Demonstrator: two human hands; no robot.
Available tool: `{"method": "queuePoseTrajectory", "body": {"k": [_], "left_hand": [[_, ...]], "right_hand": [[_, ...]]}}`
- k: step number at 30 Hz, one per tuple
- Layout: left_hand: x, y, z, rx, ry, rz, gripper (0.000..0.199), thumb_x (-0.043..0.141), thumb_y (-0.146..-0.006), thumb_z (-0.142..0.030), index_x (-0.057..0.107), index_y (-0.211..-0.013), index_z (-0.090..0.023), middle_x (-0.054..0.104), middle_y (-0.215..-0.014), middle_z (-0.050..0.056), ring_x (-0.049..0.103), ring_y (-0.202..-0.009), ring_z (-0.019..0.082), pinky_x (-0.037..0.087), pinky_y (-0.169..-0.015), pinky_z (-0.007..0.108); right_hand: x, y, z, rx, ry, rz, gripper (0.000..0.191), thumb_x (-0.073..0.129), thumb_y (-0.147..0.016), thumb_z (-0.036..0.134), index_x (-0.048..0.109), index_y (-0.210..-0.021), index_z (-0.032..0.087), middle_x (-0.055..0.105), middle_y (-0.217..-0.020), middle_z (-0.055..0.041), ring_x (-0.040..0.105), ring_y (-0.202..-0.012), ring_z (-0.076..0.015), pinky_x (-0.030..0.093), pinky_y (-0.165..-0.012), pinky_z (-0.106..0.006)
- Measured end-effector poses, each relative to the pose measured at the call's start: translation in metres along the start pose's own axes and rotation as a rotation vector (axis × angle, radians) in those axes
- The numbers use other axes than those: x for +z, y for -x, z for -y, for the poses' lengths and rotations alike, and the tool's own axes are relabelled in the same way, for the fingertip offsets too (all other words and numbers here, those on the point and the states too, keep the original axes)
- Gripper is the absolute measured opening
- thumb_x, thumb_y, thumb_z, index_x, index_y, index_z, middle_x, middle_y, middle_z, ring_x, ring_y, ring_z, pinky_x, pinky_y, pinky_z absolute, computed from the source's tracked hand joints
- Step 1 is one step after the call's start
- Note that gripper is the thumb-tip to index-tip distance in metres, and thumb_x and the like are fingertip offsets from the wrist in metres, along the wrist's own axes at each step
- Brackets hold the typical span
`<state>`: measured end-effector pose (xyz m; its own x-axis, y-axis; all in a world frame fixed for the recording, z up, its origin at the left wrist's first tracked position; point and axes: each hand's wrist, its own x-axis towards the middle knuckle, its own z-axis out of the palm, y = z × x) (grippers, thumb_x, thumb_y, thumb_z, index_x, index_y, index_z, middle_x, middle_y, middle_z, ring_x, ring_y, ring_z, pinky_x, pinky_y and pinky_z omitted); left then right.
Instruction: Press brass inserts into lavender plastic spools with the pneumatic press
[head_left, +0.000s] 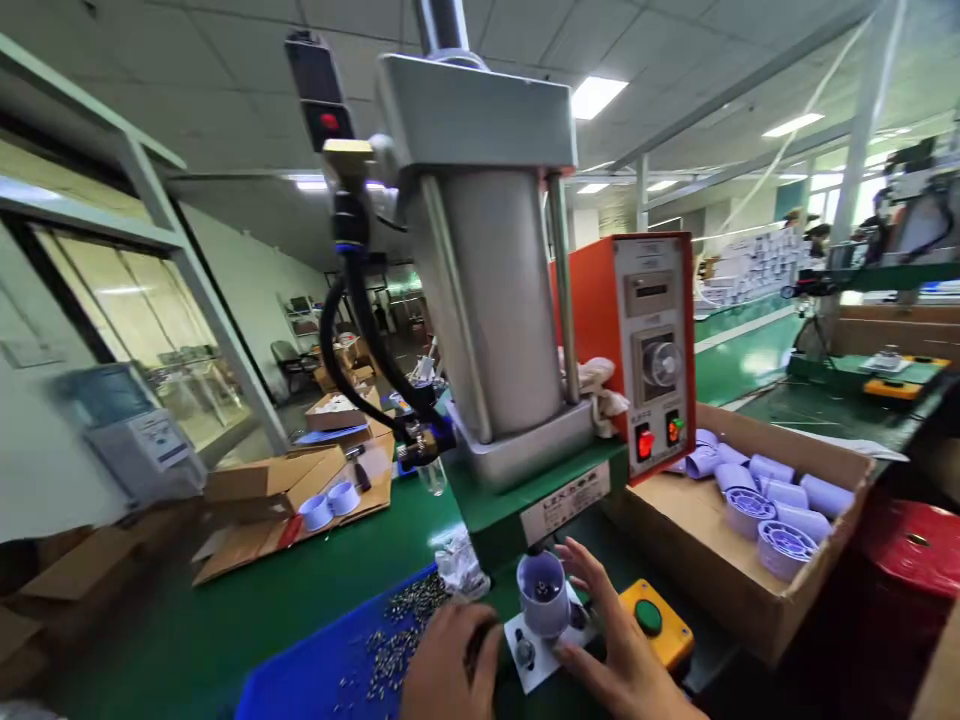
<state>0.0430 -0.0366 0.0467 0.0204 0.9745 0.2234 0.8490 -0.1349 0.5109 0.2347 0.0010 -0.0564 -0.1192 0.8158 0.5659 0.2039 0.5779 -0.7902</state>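
Observation:
A pale lilac plastic cup-like part [543,598] stands on a white plate [529,672] under the press head, with small metal pieces visible inside it. My right hand [619,650] is at the cup's right side, fingers and thumb spread apart; whether the fingertips touch it I cannot tell. To the left of the plate is my left hand [450,662], its fingers curled toward the thumb beside the blue tray [300,660]. Anything inside those curled fingers is hidden. Many small metal parts [394,645] lie scattered in that tray.
Above stands a press with a grey cylinder [499,300] and an orange control box [652,350]. A yellow box with a green button [649,618] sits right of the plate. Farther right, a carton [675,510] holds several lilac parts. A clear plastic bag [461,568] lies behind the tray.

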Motion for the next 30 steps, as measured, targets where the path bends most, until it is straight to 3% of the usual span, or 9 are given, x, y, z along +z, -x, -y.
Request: {"method": "queuePoseTrajectory", "body": {"k": [3, 7, 11, 15, 20, 30], "left_hand": [[-0.007, -0.021, -0.028, 0.028, -0.012, -0.004, 0.019, 0.048, -0.086, -0.029, 0.067, -0.087, -0.024, 0.067, -0.098, 0.003, 0.060, -0.097, 0.020, 0.044, -0.091, 0.034], [-0.008, -0.039, -0.049, 0.049, -0.110, 0.098, 0.017, 0.052, -0.081, -0.026, 0.067, -0.085, -0.021, 0.069, -0.099, 0.004, 0.058, -0.103, 0.022, 0.041, -0.094, 0.035], [-0.001, -0.050, -0.050, 0.090, -0.130, 0.171, 0.016, 0.058, -0.073, -0.023, 0.065, -0.087, -0.020, 0.070, -0.094, 0.002, 0.060, -0.098, 0.019, 0.043, -0.086, 0.030], [0.004, -0.054, -0.051, 0.094, -0.179, 0.163, 0.016, 0.057, -0.071, -0.020, 0.064, -0.085, -0.019, 0.070, -0.091, 0.004, 0.060, -0.094, 0.021, 0.042, -0.084, 0.033], [0.001, -0.060, -0.060, 0.134, -0.217, 0.193, 0.004, 0.059, -0.066, -0.020, 0.062, -0.069, -0.018, 0.068, -0.083, 0.004, 0.060, -0.084, 0.019, 0.040, -0.075, 0.032], [-0.002, -0.072, -0.066, 0.197, -0.215, 0.233, 0.003, 0.064, -0.063, -0.020, 0.063, -0.064, -0.017, 0.066, -0.074, 0.003, 0.059, -0.077, 0.019, 0.040, -0.072, 0.030]], "right_hand": [[0.015, -0.009, 0.002, 0.041, -0.054, -0.007, 0.075, 0.059, -0.079, 0.023, 0.025, -0.145, 0.028, 0.049, -0.141, -0.0078, 0.048, -0.130, -0.0216, 0.043, -0.106, -0.039], [0.025, -0.018, 0.004, 0.066, -0.061, -0.047, 0.063, 0.059, -0.074, 0.020, 0.045, -0.135, 0.022, 0.058, -0.132, -0.0089, 0.055, -0.123, -0.0239, 0.046, -0.103, -0.038], [0.025, -0.018, 0.009, 0.094, -0.096, -0.051, 0.061, 0.060, -0.071, 0.020, 0.048, -0.132, 0.020, 0.060, -0.130, -0.0098, 0.056, -0.121, -0.0244, 0.046, -0.102, -0.037], [0.022, -0.019, 0.014, 0.111, -0.111, -0.030, 0.061, 0.061, -0.071, 0.019, 0.049, -0.131, 0.019, 0.060, -0.130, -0.0100, 0.056, -0.121, -0.0246, 0.045, -0.103, -0.038], [0.018, -0.022, 0.022, 0.064, -0.139, -0.016, 0.060, 0.060, -0.072, 0.016, 0.046, -0.131, 0.019, 0.061, -0.127, -0.0081, 0.058, -0.117, -0.0216, 0.046, -0.100, -0.033], [0.012, -0.030, 0.035, 0.017, -0.093, -0.003, 0.061, 0.060, -0.071, 0.013, 0.047, -0.130, 0.021, 0.064, -0.121, -0.0049, 0.061, -0.109, -0.0194, 0.049, -0.092, -0.029]]}}
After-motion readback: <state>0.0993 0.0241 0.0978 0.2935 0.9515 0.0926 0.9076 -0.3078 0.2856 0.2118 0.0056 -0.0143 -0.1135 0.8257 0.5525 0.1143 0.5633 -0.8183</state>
